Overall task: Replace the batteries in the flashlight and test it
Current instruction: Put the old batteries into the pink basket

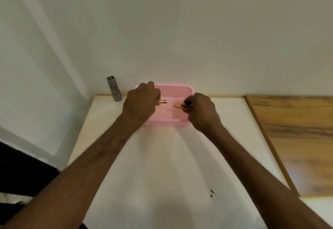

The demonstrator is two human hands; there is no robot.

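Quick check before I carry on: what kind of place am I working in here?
Probably an indoor room at home, at a small work surface in a corner. A white tabletop meets plain white walls, a wood-grain panel sits to its right, and a pink plastic basket stands against the wall.

Left hand (pixel 142 100): closed round one battery (pixel 163 102), gold end pointing right, above the basket.
Right hand (pixel 201 110): closed round a second battery (pixel 178 106), gold end pointing left.
Batteries: tips face each other, apart.
Basket (pixel 177 91): pink, perforated, at the far edge of the table against the wall.
Flashlight (pixel 113 88): silver, standing upright, left of the basket, near the wall.
Table (pixel 162 165): white top.
Board (pixel 297 138): wood-grain, lying to the right.
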